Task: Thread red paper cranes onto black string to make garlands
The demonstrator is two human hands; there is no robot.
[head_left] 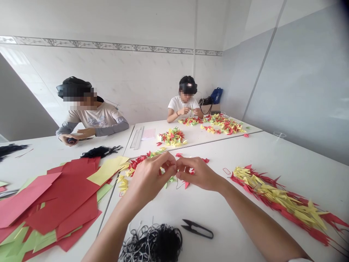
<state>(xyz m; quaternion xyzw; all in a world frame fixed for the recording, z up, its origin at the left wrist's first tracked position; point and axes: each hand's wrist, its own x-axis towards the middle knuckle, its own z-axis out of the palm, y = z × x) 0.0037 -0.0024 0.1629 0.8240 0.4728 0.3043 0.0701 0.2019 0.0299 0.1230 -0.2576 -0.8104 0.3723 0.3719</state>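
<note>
Across the lower view, a broad white surface (229,207). At its far side, two co-workers: at left, one in grey sleeves (105,129); farther back, one in a white T-shirt (176,105) with hands raised over heaped paper cranes (223,123). On the near left, a pile of red, yellow and green paper sheets (68,203). On the right, a long bundle of red and yellow origami cranes (267,193). Just beyond the left hand (152,174), a scatter of loose cranes (137,162). At the near edge, a black tangle of yarn (169,243) with pale strands. Above the surface, between bare forearms, left hand and right hand (199,174) with fingertips meeting, each grip narrow; cannot tell the pinched thing, too small to make out. Just beside the tangle, black thread snips (192,225). Just below the fingertips, a thin dark thread (177,187); cannot tell if held.
</note>
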